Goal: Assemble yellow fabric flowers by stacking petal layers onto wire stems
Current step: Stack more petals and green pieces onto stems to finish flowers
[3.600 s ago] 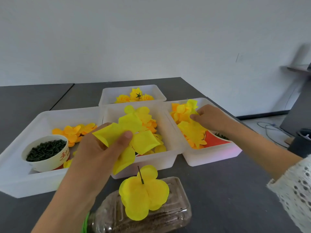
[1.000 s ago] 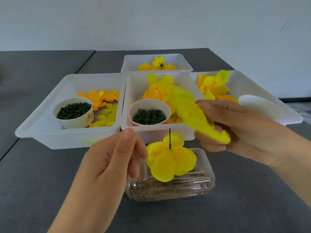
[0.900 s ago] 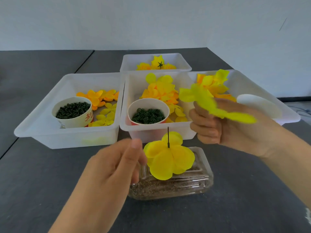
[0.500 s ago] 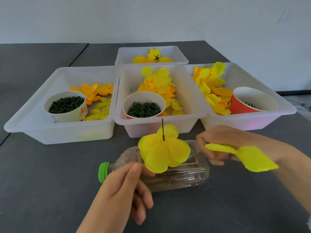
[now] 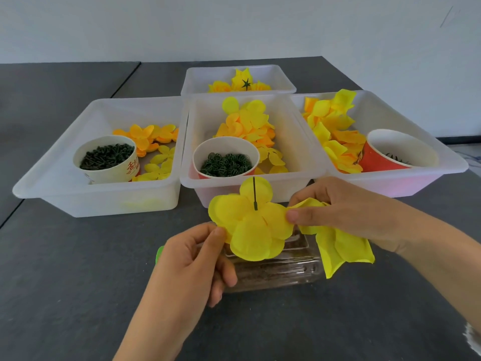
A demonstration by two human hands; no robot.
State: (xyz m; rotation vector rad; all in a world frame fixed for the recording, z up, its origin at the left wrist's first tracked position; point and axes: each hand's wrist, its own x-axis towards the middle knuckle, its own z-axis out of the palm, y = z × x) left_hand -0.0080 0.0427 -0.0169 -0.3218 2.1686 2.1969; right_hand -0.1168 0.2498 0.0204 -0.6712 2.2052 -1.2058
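Note:
A round-petalled yellow flower layer (image 5: 250, 222) sits on a dark wire stem (image 5: 254, 193) that stands up from a clear plastic bottle (image 5: 276, 272) lying on its side. My left hand (image 5: 192, 261) pinches the left edge of that layer between thumb and forefinger. My right hand (image 5: 346, 209) is at the layer's right edge and grips a larger, pointed yellow petal layer (image 5: 338, 246), which hangs down below the fingers.
Three white trays stand in a row behind the bottle: the left tray (image 5: 52, 178), the middle tray (image 5: 294, 175) and the right tray (image 5: 442, 173), each with loose petals and a paper cup of dark green parts. A smaller tray (image 5: 197, 76) with finished flowers sits further back.
My right hand brought the large petal layer from the trays down to the right edge of the flower on the stem. My left hand rose from the bottle and pinched the flower's left edge.

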